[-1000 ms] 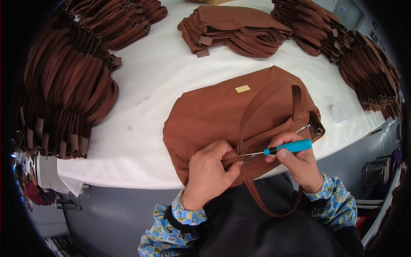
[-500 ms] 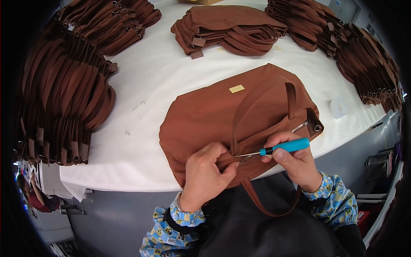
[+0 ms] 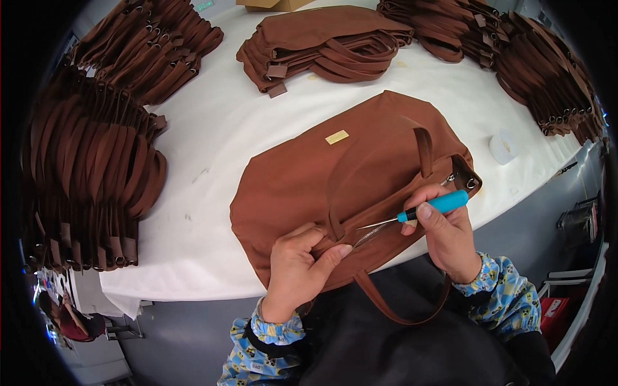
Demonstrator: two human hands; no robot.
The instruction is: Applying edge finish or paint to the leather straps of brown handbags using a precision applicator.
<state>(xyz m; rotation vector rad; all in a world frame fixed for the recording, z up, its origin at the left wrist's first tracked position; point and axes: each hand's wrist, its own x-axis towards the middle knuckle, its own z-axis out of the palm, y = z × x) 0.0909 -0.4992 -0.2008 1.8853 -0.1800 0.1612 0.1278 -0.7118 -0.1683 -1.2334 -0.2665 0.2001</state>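
Note:
A brown handbag [image 3: 290, 177] with a small gold plate [image 3: 337, 137] lies on the table in front of me, its opening turned towards me. My left hand [image 3: 296, 267] pinches the bag's edge at the left end of a silver zipper [image 3: 373, 236]. In my right hand [image 3: 447, 235] is an awl [image 3: 434, 206] with a blue handle. Its thin metal tip points left, over the bag just above the zipper; whether it touches the fabric I cannot tell. One bag strap [image 3: 380, 299] hangs over the near edge against my dark apron [image 3: 399, 341].
Stacks of brown bags stand at the left [image 3: 96, 161], far left [image 3: 161, 45], and right [image 3: 547, 71]. A folded pile of bags [image 3: 328, 42] lies at the back. A small white round container [image 3: 503, 148] sits right of the handbag. Another person [image 3: 71, 315] is at the lower left.
The awl's tip has drawn away from my left fingers, and more of the zipper shows between my hands. The whole view has shifted slightly.

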